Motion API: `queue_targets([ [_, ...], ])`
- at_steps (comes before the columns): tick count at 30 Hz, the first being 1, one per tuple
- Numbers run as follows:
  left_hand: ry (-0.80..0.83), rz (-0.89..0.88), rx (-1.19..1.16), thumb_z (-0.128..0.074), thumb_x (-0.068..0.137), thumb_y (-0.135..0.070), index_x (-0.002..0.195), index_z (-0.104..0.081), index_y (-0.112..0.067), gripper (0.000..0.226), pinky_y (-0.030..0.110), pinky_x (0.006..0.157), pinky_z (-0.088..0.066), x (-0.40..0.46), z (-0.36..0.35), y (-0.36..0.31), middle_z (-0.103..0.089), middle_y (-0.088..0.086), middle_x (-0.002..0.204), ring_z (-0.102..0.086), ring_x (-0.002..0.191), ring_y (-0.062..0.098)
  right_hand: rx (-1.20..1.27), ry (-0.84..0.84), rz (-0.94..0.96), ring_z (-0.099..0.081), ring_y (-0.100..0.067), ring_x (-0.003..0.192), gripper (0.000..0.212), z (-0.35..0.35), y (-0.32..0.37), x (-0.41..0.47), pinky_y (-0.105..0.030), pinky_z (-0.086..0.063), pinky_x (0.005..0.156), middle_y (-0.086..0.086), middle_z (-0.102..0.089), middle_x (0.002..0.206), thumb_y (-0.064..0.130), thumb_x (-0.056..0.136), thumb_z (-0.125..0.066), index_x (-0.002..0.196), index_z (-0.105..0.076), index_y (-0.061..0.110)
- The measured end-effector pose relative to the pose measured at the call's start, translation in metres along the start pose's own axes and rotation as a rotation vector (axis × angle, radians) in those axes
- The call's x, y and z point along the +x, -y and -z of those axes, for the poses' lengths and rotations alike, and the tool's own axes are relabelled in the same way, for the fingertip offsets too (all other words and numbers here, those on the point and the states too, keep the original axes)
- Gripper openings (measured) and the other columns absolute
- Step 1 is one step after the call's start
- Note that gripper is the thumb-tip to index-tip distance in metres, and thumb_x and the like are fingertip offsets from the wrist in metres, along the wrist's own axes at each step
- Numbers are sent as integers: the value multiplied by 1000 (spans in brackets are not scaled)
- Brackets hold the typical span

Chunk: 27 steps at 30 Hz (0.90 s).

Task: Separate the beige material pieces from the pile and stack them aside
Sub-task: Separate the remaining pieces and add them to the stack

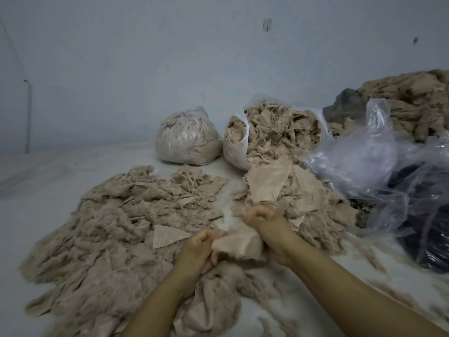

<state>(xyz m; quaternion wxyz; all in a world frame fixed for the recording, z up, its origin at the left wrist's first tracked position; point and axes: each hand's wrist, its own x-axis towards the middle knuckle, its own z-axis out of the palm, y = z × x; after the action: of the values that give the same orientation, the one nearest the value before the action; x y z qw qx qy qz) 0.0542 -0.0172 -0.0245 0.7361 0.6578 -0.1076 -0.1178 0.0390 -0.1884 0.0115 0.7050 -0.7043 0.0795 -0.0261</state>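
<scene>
Both hands, left hand (198,249) and right hand (264,221), grip one beige piece (239,244) with curled fingers, mid-separation; next, probably pull it free and lay it on the left heap (109,215).

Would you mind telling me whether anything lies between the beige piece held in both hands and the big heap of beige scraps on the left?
Nothing visible does. The left hand and right hand both grip the beige fabric piece, and the large heap of beige scraps lies directly beside it, with only loose beige scraps between them.
</scene>
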Motion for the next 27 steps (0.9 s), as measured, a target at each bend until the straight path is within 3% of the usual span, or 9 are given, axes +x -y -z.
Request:
queue_targets([
  [3, -83, -26, -7, -55, 79, -45, 78, -56, -4, 42, 16, 33, -25, 4, 7, 0, -44, 1, 44, -27, 31, 7, 134, -97, 106, -54, -18, 64, 24, 13, 7, 0, -25, -44, 52, -5, -58, 71, 19, 90, -65, 68, -55, 17],
  [7, 147, 23, -93, -72, 77, -41, 90, -67, -4, 40, 18, 44, -40, 1, -2, 5, -51, 4, 52, -43, 42, 9, 74, -27, 74, -53, -14, 68, 22, -1, -4, -4, -24, -46, 52, -4, -56, 76, -1, 82, -66, 81, -52, 16],
  [10, 105, 31, -60, -71, 72, -28, 93, -66, -2, 34, 15, 39, -38, -1, -6, 7, -56, -1, 50, -46, 39, 5, 163, -22, 50, -56, -18, 71, 27, -10, -11, -5, -28, -49, 59, -6, -59, 80, -6, 79, -68, 92, -53, 13],
  [13, 2, 87, -301, -63, 76, -21, 95, -69, -2, 28, 18, 37, -41, 0, 0, 1, -62, 8, 57, -53, 40, 12, 235, -49, 80, -53, -13, 50, 17, -5, -8, -4, -23, -45, 47, -3, -61, 62, -3, 82, -68, 90, -58, 8],
  [16, -55, 94, -440, -63, 74, -19, 92, -68, -5, 24, 15, 32, -30, 3, 6, -1, -54, 5, 52, -40, 34, 10, 295, -96, 95, -48, -10, 36, 15, 1, -5, -3, -20, -40, 37, -4, -60, 52, 2, 89, -63, 76, -56, 3],
  [21, -128, 67, -554, -60, 76, -24, 90, -58, -6, 23, 10, 27, -24, 6, 9, -5, -44, 0, 42, -30, 26, 5, -220, 106, -47, -46, -12, 37, 22, 11, -13, -10, -22, -36, 38, -12, -59, 57, -3, 92, -55, 73, -54, 7],
  [24, -193, 74, -599, -59, 77, -28, 100, -60, -11, 29, 14, 32, -30, 8, 15, -5, -49, 0, 50, -38, 35, 8, -488, 239, -89, -51, -9, 39, 21, 18, -13, -12, -20, -41, 40, -6, -59, 55, 4, 87, -67, 72, -54, 12],
  [27, -195, 71, -527, -58, 81, -30, 110, -56, -12, 34, 15, 33, -30, 9, 16, -2, -52, 0, 52, -40, 36, 8, -729, 275, -6, -63, -9, 68, 13, 18, -7, -12, -25, -55, 68, 4, -67, 77, 20, 78, -78, 84, -67, 18],
])
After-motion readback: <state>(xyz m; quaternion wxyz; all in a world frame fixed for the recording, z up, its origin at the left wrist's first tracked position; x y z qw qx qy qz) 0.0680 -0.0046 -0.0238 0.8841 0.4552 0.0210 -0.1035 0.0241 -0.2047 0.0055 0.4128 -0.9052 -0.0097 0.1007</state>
